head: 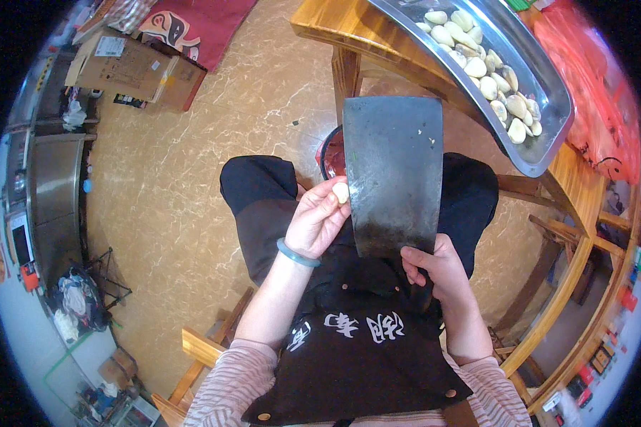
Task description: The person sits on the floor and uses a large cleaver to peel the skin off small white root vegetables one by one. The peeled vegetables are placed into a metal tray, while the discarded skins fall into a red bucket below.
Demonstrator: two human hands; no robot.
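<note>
Between the thumb and fingers of my left hand (316, 220) is a pale peeled garlic clove (341, 192). It sits right beside the left edge of a broad cleaver blade (395, 171); whether they touch I cannot tell. My right hand (437, 267) grips the cleaver at its lower end, with the handle mostly hidden. Small bits stick to the dark blade near its upper right. On the table at upper right, a steel tray (537, 160) holds a pile of garlic cloves (475, 66). Partly behind the blade, a red bin or bucket (331, 155) stands below my left hand.
A wooden table (320, 21) reaches in from the top right, with red plastic bags (593, 96) beside the tray. An opened cardboard box (123, 66) lies at upper left. Wooden chair parts (200, 347) flank me, and a metal cabinet (57, 181) lines the left side.
</note>
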